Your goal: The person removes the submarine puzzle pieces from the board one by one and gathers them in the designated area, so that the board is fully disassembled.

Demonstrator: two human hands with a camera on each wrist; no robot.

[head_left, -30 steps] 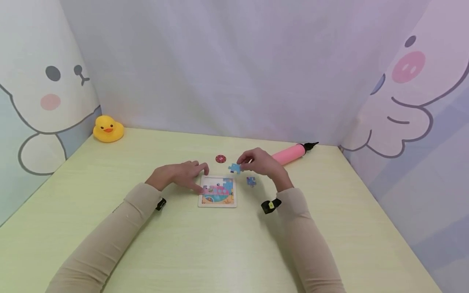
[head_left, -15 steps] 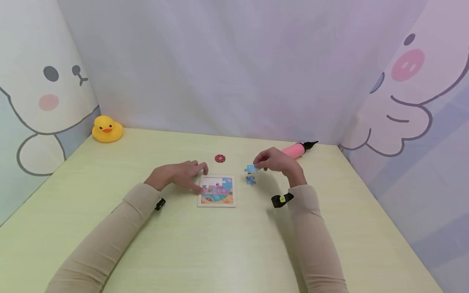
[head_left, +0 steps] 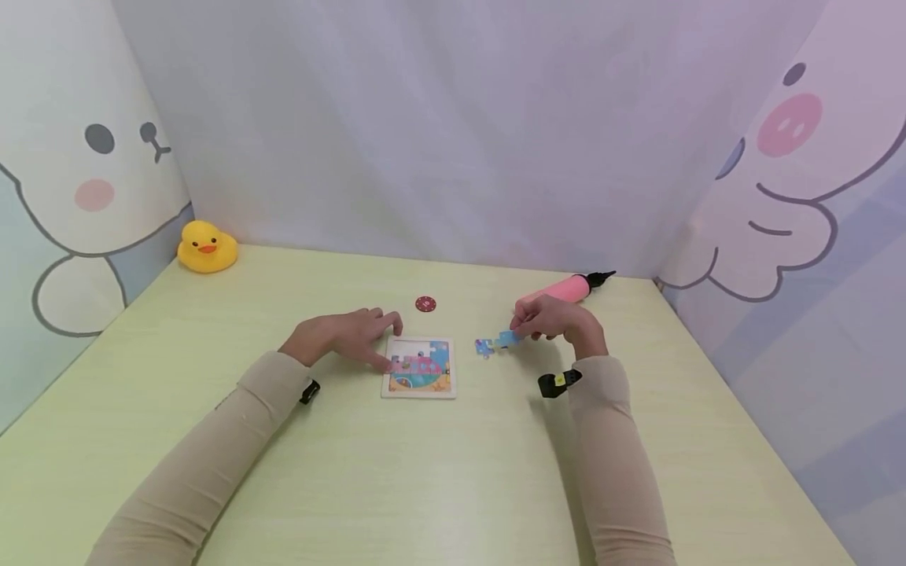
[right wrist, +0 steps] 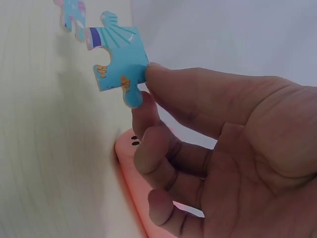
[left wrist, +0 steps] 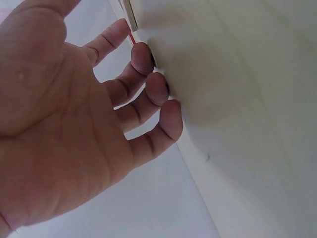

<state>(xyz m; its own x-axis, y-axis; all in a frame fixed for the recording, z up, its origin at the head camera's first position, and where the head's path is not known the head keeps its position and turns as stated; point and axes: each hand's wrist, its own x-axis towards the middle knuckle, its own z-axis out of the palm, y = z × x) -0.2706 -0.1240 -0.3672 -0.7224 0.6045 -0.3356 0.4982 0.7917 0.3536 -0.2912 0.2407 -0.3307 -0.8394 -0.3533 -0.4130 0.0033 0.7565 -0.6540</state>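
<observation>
Between thumb and index finger, my right hand (head_left: 555, 318) pinches a blue jigsaw piece (right wrist: 119, 54) with small orange fish and a striped patch. In the head view it is just right of another jigsaw piece (head_left: 484, 347) on the table. My left hand (head_left: 354, 338) rests at the left side of a white-framed puzzle (head_left: 419, 395), thumb on its left edge and index finger near the top left corner. Its other fingers are loosely bent in the left wrist view. Several joined pieces fill the puzzle's lower and right parts; white backing shows at upper left.
Behind my right hand lies a pink hand pump (head_left: 566, 289) with a black nozzle. A red round chip (head_left: 425, 304) lies beyond the puzzle. At the back left corner sits a yellow rubber duck (head_left: 207, 248). Cloth walls close in the table (head_left: 425, 479).
My right hand has moved right, away from the puzzle, and then lower, carrying the pinched jigsaw piece past the loose one to its right. My left hand has stayed at the frame.
</observation>
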